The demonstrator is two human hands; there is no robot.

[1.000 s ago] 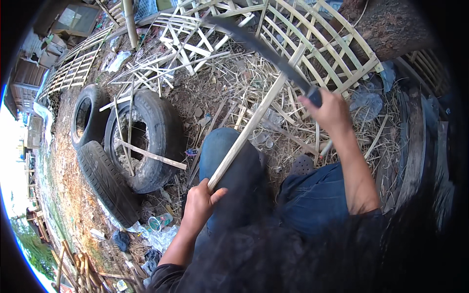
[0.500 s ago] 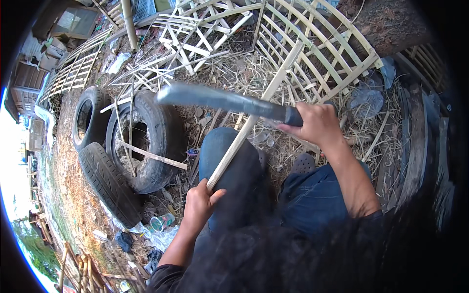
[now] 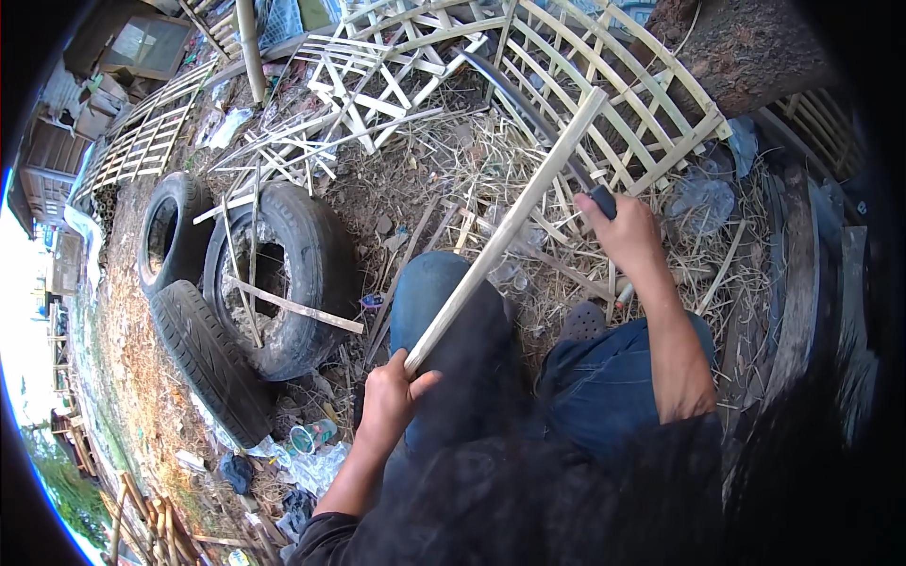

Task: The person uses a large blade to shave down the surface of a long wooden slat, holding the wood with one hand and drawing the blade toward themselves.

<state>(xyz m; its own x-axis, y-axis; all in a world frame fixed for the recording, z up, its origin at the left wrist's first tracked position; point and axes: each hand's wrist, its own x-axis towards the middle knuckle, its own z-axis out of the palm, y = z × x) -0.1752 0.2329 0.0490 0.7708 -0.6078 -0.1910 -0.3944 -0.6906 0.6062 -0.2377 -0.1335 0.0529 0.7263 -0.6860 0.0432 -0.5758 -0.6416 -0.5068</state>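
Observation:
My left hand (image 3: 389, 401) grips the near end of a long pale bamboo strip (image 3: 510, 226) that slants up and away to the right over my left knee. My right hand (image 3: 623, 231) is closed on the dark handle of a long curved blade (image 3: 524, 99), which is raised and points away to the upper left, above the strip's far end. I am seated, with blue trousers (image 3: 444, 311) under both hands.
Three old tyres (image 3: 283, 274) lie at the left with bamboo slats across them. Woven bamboo lattice panels (image 3: 613, 104) and loose strips cover the ground ahead. A tree trunk (image 3: 746, 47) stands at the upper right. Dry straw and litter are all around.
The blade swung down across the strip half a second ago and is now raised again, pointing away. My left hand has kept its hold on the strip.

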